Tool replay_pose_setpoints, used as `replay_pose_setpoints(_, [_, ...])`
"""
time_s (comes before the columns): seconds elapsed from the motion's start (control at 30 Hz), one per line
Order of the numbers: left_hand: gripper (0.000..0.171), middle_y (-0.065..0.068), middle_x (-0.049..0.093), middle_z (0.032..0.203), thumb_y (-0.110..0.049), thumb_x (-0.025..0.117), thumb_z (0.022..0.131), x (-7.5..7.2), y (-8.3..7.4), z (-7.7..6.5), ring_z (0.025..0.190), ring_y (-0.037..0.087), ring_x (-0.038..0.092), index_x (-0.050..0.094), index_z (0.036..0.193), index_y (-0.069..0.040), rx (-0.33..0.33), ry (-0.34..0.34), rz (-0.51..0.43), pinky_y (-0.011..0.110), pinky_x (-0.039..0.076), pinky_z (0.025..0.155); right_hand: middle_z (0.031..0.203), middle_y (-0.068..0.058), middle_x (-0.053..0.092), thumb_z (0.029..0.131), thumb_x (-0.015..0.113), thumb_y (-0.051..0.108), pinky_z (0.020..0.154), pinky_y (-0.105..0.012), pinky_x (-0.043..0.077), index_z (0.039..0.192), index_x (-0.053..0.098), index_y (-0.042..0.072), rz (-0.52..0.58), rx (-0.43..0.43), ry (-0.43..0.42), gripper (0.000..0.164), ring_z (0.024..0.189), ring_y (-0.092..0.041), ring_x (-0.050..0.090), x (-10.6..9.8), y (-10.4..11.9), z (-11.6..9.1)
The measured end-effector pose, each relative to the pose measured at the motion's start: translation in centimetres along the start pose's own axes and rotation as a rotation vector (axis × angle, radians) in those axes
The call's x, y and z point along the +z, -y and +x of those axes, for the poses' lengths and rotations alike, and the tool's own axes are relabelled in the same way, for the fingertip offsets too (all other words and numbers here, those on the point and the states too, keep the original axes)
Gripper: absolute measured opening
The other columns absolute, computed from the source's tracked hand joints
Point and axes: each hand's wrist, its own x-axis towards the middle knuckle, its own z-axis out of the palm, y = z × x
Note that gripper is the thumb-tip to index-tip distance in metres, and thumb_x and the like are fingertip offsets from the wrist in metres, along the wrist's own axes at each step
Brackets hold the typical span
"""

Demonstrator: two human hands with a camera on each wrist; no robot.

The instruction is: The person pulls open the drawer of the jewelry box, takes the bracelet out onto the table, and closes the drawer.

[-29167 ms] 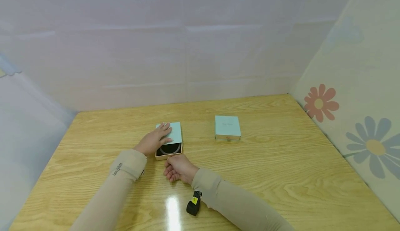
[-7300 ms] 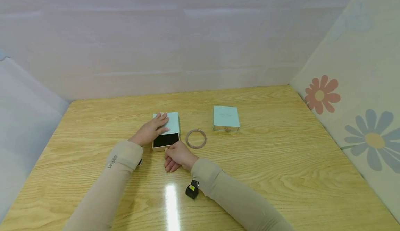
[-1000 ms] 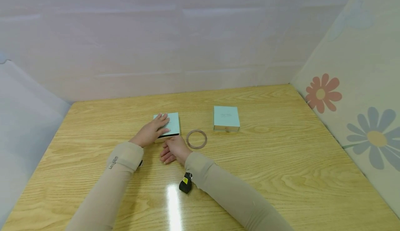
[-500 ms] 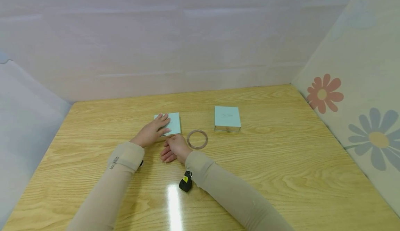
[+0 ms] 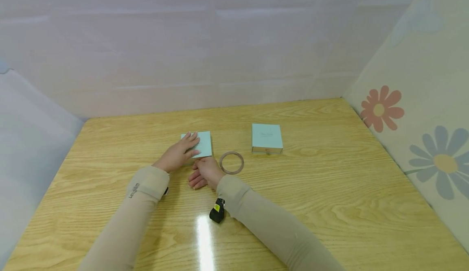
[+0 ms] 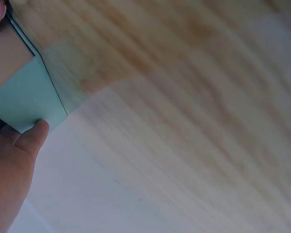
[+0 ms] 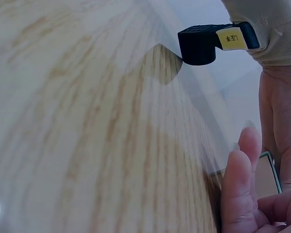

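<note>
Left hand (image 5: pixel 176 155) and right hand (image 5: pixel 209 172) at a pale-blue box (image 5: pixel 205 140) on the table (image 5: pixel 340 181)

A pale sheet (image 5: pixel 33 153) borders the left edge of the yellow, wood-grained table, and a creased, greyish-white backdrop (image 5: pixel 220 51) rises behind its far edge. The left hand lies with fingers spread wide across the top of the box, which sits nearer the far edge, slightly left of that edge's midpoint. Nearer the viewer, a bright streak of light (image 5: pixel 205 242) gleams on the glossy surface. The right hand is at the box's front, thumb and forefinger close together; whether they pinch anything, I cannot tell. A black device (image 5: pixel 218 210) hangs at its wrist. Just right of that hand, a brownish bangle (image 5: pixel 231 173) lies flat. Farther right and nearer the far edge sits a second pale-blue box (image 5: pixel 267 136), its tan front facing the viewer. Along the table's right edge, a cream wall covering (image 5: pixel 421 100) carries a red flower (image 5: pixel 378 109) near the far right corner and a blue-grey flower (image 5: pixel 445 163) nearer the viewer.
</note>
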Motion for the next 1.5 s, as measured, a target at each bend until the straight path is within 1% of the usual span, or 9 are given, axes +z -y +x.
replay_pose_setpoints(0.33, [0.057, 0.017, 0.015, 0.159, -0.024, 0.049, 0.104, 0.1, -0.1, -0.1, 0.147, 0.035, 0.003, 0.029, 0.150, 0.003, -0.020, 0.020, 0.002, 0.053, 0.011, 0.117, 0.067, -0.016, 0.063, 0.107, 0.038, 0.014, 0.040, -0.025, 0.051, 0.104, 0.054, -0.003, -0.054, -0.029, 0.036, 0.024, 0.045, -0.016, 0.059, -0.2, -0.3, -0.5])
replay_pose_setpoints(0.63, [0.058, 0.017, 0.016, 0.159, -0.026, 0.050, 0.103, 0.1, -0.4, -0.2, 0.147, 0.034, 0.004, 0.030, 0.150, 0.002, -0.032, 0.015, 0.007, 0.055, 0.012, 0.116, 0.065, -0.012, 0.061, 0.108, 0.038, 0.021, 0.043, -0.027, 0.053, 0.108, 0.057, -0.006, -0.089, -0.052, 0.057, 0.033, 0.046, -0.016, 0.060, -0.4, -0.8, -1.6])
replay_pose_setpoints(0.8, [0.057, 0.017, 0.017, 0.159, -0.026, 0.051, 0.103, 0.0, -0.5, -0.2, 0.147, 0.035, 0.006, 0.032, 0.149, 0.003, -0.032, 0.006, 0.006, 0.055, 0.012, 0.116, 0.068, -0.012, 0.061, 0.106, 0.042, 0.019, 0.044, -0.027, 0.054, 0.116, 0.058, -0.010, -0.085, -0.051, 0.072, 0.034, 0.047, -0.015, 0.060, -0.8, -0.8, -2.6])
replay_pose_setpoints(0.9, [0.057, 0.016, 0.018, 0.159, -0.027, 0.051, 0.103, 0.0, -0.6, -0.3, 0.147, 0.035, 0.007, 0.033, 0.149, 0.003, -0.037, 0.000, 0.000, 0.055, 0.013, 0.116, 0.069, -0.013, 0.062, 0.105, 0.045, 0.014, 0.045, -0.027, 0.055, 0.115, 0.058, -0.010, -0.077, -0.059, 0.076, 0.030, 0.047, -0.015, 0.061, -1.1, -0.8, -3.1])
replay_pose_setpoints(1.0, [0.057, 0.016, 0.018, 0.159, -0.027, 0.052, 0.103, -0.1, -0.7, -0.4, 0.147, 0.034, 0.007, 0.034, 0.148, 0.003, -0.043, -0.002, -0.005, 0.056, 0.013, 0.116, 0.068, -0.012, 0.062, 0.103, 0.045, 0.010, 0.044, -0.026, 0.054, 0.110, 0.058, -0.011, -0.067, -0.074, 0.084, 0.026, 0.047, -0.014, 0.060, -1.6, -0.8, -3.5])
replay_pose_setpoints(1.07, [0.057, 0.015, 0.019, 0.159, -0.027, 0.051, 0.103, -0.1, -0.8, -0.4, 0.147, 0.034, 0.007, 0.035, 0.148, 0.003, -0.047, -0.002, -0.005, 0.056, 0.013, 0.116, 0.068, -0.012, 0.062, 0.102, 0.046, 0.008, 0.045, -0.026, 0.054, 0.110, 0.058, -0.011, -0.057, -0.077, 0.090, 0.024, 0.047, -0.015, 0.060, -1.9, -0.9, -3.6])
replay_pose_setpoints(1.2, [0.056, 0.015, 0.020, 0.159, -0.026, 0.052, 0.103, -0.2, -0.9, -0.2, 0.147, 0.034, 0.008, 0.036, 0.148, 0.003, -0.053, -0.002, -0.003, 0.056, 0.013, 0.116, 0.069, -0.011, 0.063, 0.101, 0.047, 0.009, 0.047, -0.027, 0.056, 0.117, 0.058, -0.010, -0.046, -0.068, 0.099, 0.028, 0.048, -0.015, 0.062, -2.8, -0.8, -4.1])
replay_pose_setpoints(1.33, [0.055, 0.017, 0.021, 0.158, -0.024, 0.052, 0.103, -0.3, -1.1, -0.1, 0.146, 0.037, 0.010, 0.037, 0.147, 0.004, -0.052, -0.001, 0.019, 0.057, 0.012, 0.115, 0.070, -0.010, 0.063, 0.101, 0.047, 0.011, 0.048, -0.027, 0.056, 0.124, 0.056, -0.009, -0.034, -0.062, 0.097, 0.031, 0.049, -0.015, 0.062, -4.0, -0.9, -4.6])
replay_pose_setpoints(1.5, [0.053, 0.018, 0.024, 0.157, -0.024, 0.051, 0.103, -0.4, -1.3, 0.0, 0.146, 0.038, 0.012, 0.038, 0.146, 0.005, -0.063, -0.010, 0.053, 0.058, 0.010, 0.115, 0.070, -0.009, 0.063, 0.101, 0.048, 0.011, 0.048, -0.026, 0.056, 0.119, 0.056, -0.010, -0.035, -0.070, 0.105, 0.029, 0.050, -0.014, 0.063, -5.6, -1.1, -5.1])
